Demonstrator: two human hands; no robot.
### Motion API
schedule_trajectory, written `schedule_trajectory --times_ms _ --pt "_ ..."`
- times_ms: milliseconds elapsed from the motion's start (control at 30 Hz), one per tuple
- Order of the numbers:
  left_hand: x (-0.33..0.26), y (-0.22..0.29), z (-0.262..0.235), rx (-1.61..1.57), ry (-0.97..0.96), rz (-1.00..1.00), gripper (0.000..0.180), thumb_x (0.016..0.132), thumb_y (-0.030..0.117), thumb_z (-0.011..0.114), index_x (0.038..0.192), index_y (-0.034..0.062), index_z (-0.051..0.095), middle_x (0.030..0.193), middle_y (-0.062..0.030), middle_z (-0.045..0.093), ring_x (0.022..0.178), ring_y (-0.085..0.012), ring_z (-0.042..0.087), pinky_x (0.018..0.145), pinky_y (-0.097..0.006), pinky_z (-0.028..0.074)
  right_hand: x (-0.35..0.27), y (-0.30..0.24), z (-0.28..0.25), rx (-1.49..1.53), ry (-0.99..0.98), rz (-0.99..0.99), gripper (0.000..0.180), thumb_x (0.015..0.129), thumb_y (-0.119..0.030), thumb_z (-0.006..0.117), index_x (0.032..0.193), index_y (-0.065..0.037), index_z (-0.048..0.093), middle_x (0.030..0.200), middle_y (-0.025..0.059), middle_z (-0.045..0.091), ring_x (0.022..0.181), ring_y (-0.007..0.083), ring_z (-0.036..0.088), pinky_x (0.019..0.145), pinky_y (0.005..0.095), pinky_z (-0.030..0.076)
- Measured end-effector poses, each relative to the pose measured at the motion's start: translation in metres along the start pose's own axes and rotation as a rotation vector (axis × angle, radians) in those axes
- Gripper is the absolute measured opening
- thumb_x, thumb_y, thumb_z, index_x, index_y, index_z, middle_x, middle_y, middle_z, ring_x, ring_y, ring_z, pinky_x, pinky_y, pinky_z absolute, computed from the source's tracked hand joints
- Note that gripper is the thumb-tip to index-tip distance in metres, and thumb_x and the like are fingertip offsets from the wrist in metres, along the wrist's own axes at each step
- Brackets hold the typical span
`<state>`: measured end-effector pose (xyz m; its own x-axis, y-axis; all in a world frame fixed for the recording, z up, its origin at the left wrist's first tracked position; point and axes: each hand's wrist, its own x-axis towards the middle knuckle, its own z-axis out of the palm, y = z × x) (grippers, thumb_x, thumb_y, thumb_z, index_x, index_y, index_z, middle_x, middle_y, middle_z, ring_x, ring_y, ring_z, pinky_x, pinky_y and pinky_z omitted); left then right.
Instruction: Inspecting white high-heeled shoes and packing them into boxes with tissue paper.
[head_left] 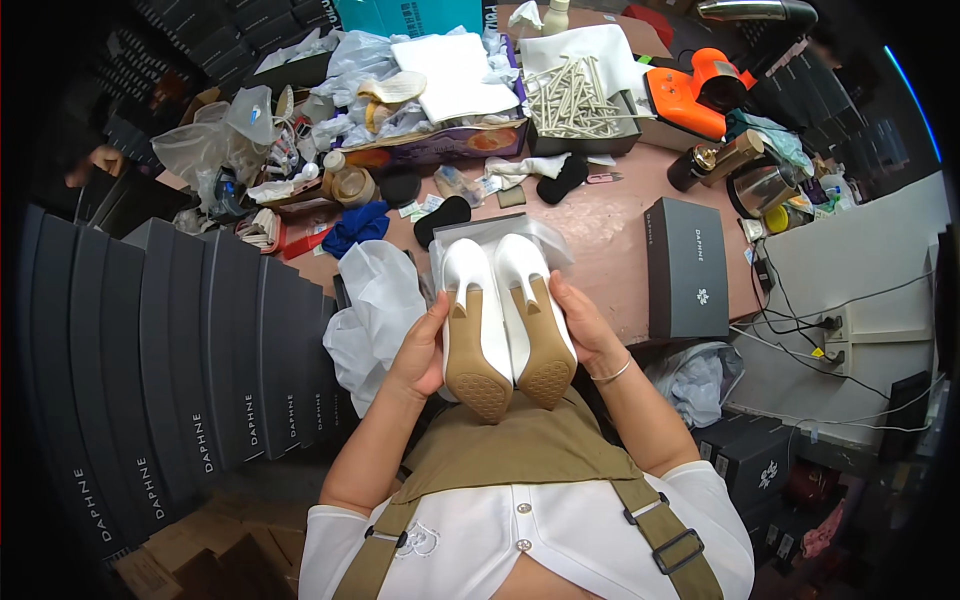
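Note:
A pair of white high-heeled shoes is held side by side in front of me, tan soles facing up and heels toward the table. My left hand (424, 345) is closed on the side of the left shoe (476, 345). My right hand (587, 322) grips the outer side of the right shoe (541, 345). Just beyond the heels lies an open shoebox with translucent tissue paper (545, 240), partly hidden by the shoes. More crumpled white tissue paper (372, 300) lies next to my left hand.
Dark shoeboxes (170, 340) stand stacked at the left. A closed dark shoebox (688, 270) sits on the pink table (615, 240) at the right. Farther back are a box of pale sticks (575, 100), an orange device (685, 100) and a blue cloth (357, 229). Cables (800, 330) hang at the right wall.

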<state>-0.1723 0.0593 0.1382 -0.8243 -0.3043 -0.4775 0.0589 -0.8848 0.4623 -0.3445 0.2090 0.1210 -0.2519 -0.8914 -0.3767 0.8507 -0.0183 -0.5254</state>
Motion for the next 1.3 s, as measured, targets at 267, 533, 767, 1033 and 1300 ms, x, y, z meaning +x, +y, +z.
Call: schedule_trajectory --times_ms 267,533,767,1033,1300 --pt "0.01 -0.014 -0.001 -0.056 0.073 0.014 0.041 0.097 0.037 0.053 0.12 0.0036 0.055 0.113 -0.0065 0.062 0.103 -0.0159 0.059 0.092 -0.032 0.049 -0.003 -0.039 -0.047 -0.435 0.217 -0.147 0.032 0.094 -0.032 0.06 0.106 -0.003 0.059 0.088 0.0021 0.063 0.073 0.0071 0.059 0.065 0.0227 0.05" --pt "-0.005 -0.009 0.001 -0.051 0.111 0.089 0.043 0.096 0.038 0.053 0.119 0.0016 0.056 0.112 -0.0068 0.062 0.103 -0.0154 0.059 0.092 -0.032 0.048 0.057 -0.071 -0.259 -1.411 0.799 -0.327 0.044 0.094 -0.034 0.057 0.11 0.007 0.061 0.098 0.014 0.064 0.088 0.0185 0.061 0.076 0.0315 0.048" --pt "-0.03 0.017 0.007 1.025 -0.015 0.1 0.039 0.091 0.038 0.061 0.109 0.0032 0.057 0.096 -0.0101 0.066 0.084 -0.0188 0.065 0.074 -0.035 0.052 0.047 -0.091 -0.015 -1.131 -0.171 -0.344 0.065 0.088 -0.036 0.064 0.135 0.004 0.044 0.126 0.0218 0.056 0.116 0.0302 0.055 0.1 0.0361 0.041" --pt "-0.054 0.036 -0.009 1.381 0.138 0.728 0.039 0.085 0.022 0.067 0.112 -0.0025 0.057 0.097 -0.0172 0.062 0.089 -0.0299 0.063 0.079 -0.038 0.05 0.003 -0.024 -0.005 -1.244 -0.689 0.309 0.072 0.077 -0.035 0.074 0.131 0.004 0.047 0.116 0.0157 0.06 0.105 0.022 0.056 0.092 0.0307 0.043" --pt "0.093 0.135 -0.202 1.669 0.854 0.381 0.052 0.087 0.027 0.061 0.126 -0.0053 0.05 0.11 -0.0252 0.062 0.1 -0.0362 0.062 0.085 -0.042 0.049 -0.022 0.007 -0.018 -0.631 -0.15 0.214 0.072 0.074 -0.033 0.073 0.13 0.004 0.049 0.114 0.0054 0.058 0.103 0.0136 0.053 0.092 0.0269 0.041"
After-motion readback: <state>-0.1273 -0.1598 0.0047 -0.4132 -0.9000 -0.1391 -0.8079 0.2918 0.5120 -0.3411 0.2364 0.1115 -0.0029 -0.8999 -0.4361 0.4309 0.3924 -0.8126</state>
